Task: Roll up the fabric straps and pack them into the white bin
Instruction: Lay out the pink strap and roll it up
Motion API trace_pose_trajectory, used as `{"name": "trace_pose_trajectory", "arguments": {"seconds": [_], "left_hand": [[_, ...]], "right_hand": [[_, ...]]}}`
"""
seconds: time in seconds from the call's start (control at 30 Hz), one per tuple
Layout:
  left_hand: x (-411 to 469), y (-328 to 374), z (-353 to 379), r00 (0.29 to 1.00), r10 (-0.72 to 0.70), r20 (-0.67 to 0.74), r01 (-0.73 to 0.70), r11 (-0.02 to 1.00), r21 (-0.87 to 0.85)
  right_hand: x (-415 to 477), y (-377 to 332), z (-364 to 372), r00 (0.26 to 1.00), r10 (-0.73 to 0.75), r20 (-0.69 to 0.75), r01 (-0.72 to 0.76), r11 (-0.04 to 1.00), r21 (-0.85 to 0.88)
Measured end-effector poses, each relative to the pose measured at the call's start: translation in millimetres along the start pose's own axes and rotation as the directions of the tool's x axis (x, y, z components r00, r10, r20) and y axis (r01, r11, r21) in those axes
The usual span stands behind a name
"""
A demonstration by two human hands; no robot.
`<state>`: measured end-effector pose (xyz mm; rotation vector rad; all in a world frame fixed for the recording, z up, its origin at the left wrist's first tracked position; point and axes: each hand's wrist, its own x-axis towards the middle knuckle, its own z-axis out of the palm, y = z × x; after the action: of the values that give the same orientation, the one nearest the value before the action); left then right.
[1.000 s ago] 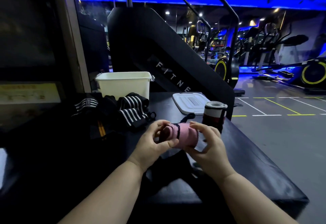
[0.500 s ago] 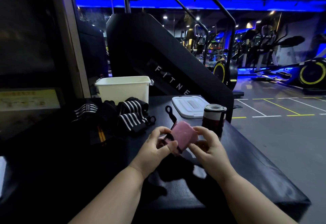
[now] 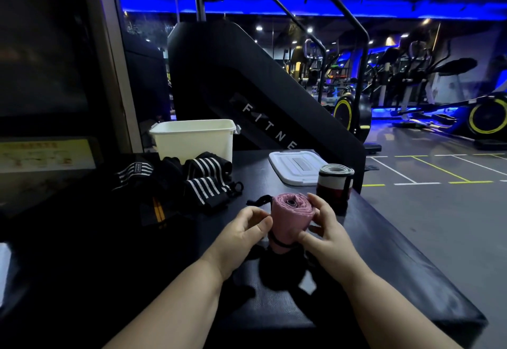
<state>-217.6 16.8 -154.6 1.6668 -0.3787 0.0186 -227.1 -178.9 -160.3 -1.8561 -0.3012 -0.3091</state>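
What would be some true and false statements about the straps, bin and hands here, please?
1. Both the left hand and right hand hold the pink rolled fabric strap. True.
2. The white plastic bin is closed. False: its flat white lid lies beside it on the black table.
3. The black white-striped fabric straps lie inside the bin. False: they lie in front of it.
4. A rolled grey, white and dark red strap stands beside the lid. True.
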Motion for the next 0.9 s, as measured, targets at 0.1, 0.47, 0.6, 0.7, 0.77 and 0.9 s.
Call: {"name": "trace_pose_trajectory", "arguments": {"seconds": [0.1, 0.47, 0.6, 0.7, 0.77, 0.9], "left_hand": [[-0.1, 0.8, 1.2, 1.000, -0.013, 0.020, 0.013, 1.000, -0.012], [16.4, -1.5, 5.4, 0.949, -0.041, -0.312, 0.031, 0.999, -0.037], [16.9, -3.9, 2.7, 0.935, -0.041, -0.352, 0.035, 0.999, -0.023], [15.9, -6.3, 2.7, 0.967, -0.048, -0.249, 0.037, 0.998, -0.050], [15.2, -6.7, 4.0, 0.976, -0.036, -0.216, 0.030, 0.999, -0.030], [12.9, -5.9, 1.4, 0.973, 0.025, -0.231, -0.016, 0.999, 0.042]], "right_hand": [[1.5, 1.7, -1.7, 0.999, 0.028, 0.033, -0.032, 0.993, 0.117], [3.7, 0.1, -5.3, 0.996, 0.047, 0.071, -0.055, 0.991, 0.122], [1.6, -1.9, -4.4, 0.993, 0.041, 0.106, -0.052, 0.993, 0.102], [2.8, 0.4, -4.5, 0.992, 0.036, 0.122, -0.048, 0.994, 0.097], [3.3, 0.3, -4.8, 0.991, 0.031, 0.127, -0.042, 0.995, 0.090], [2.8, -4.1, -4.4, 0.992, 0.020, 0.128, -0.032, 0.995, 0.092]]}}
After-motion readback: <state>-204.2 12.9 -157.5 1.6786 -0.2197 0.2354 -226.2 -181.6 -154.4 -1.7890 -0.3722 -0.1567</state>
